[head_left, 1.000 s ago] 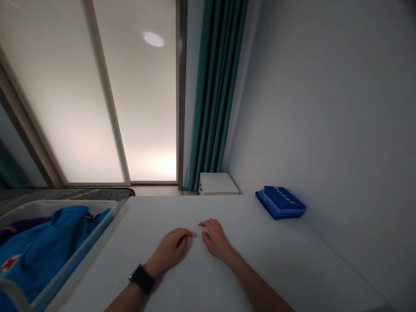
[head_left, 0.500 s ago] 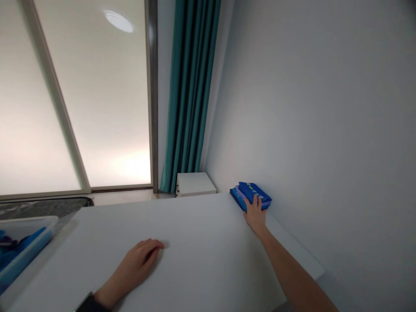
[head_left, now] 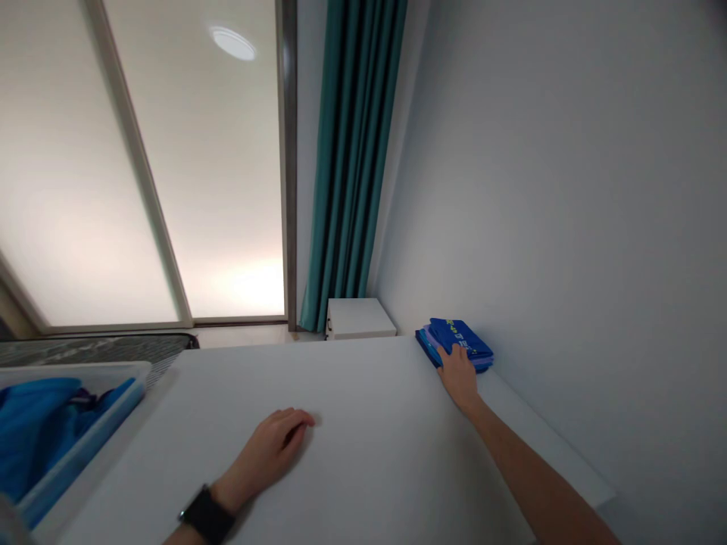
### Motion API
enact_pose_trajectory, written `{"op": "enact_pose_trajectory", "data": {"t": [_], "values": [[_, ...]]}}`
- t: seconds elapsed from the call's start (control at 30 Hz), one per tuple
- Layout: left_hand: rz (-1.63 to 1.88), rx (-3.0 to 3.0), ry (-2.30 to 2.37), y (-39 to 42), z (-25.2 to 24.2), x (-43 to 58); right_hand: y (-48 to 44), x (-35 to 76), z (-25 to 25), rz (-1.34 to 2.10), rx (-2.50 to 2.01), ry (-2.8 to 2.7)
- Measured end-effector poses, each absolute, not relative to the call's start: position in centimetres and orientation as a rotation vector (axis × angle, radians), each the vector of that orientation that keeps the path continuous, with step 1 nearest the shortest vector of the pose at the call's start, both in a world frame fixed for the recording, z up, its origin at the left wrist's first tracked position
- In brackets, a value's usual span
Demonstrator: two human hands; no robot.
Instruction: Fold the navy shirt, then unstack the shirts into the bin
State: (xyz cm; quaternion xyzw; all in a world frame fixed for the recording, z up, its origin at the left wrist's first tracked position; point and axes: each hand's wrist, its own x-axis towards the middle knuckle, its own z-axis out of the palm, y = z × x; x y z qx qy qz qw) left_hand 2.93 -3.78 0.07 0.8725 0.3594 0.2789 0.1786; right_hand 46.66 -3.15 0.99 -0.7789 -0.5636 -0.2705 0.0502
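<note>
One white table [head_left: 363, 428], folded stack [head_left: 470, 339], curtain [head_left: 353, 174]

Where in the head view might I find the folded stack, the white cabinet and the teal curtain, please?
Folded stack [head_left: 469, 334]: head view, on its blue top.
White cabinet [head_left: 360, 316]: head view, on its top.
Teal curtain [head_left: 357, 159]: head view, on its middle folds.

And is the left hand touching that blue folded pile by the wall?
Apart. The head view shows it: a wide stretch of bare white tabletop lies between the left hand and the blue folded pile.
</note>
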Motion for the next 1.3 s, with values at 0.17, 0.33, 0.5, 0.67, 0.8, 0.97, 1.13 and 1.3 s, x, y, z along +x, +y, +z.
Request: {"op": "enact_pose_trajectory", "data": {"t": [0.17, 0.33, 0.5, 0.67, 0.8, 0.97, 1.13, 1.3], "values": [[0.877, 2.417, 1.045, -3.9, 0.1, 3.0, -3.9, 41.5, 1.0, -0.755, -2.177, -1.892], [1.164, 2.343, 1.138, -3.9, 0.8, 3.0, -5.0, 33.0, 0.4, -0.583, -1.876, -2.089], [1.419, 2.279, 1.308, -4.0, 1.1, 2.3, -5.2, 25.7, 0.8, -0.338, -1.486, -2.325], [1.663, 2.189, 1.500, -4.1, 1.5, 1.5, -4.9, 23.7, 3.5, -0.120, -1.157, -2.507], [1.582, 2.234, 1.446, -3.9, 1.6, 1.3, -4.5, 23.4, 6.1, 0.017, -1.208, -2.412], [1.569, 2.130, 1.383, -3.5, 1.3, 1.2, -2.7, 22.1, 7.4, 0.005, -1.285, -2.325], [1.534, 2.023, 1.346, -3.3, 1.1, 0.9, -1.1, 20.9, 8.3, -0.128, -1.317, -2.385], [1.596, 2.046, 1.334, -3.7, 1.6, 0.6, -1.1, 21.0, 12.5, 0.306, -1.218, -1.911]]}}
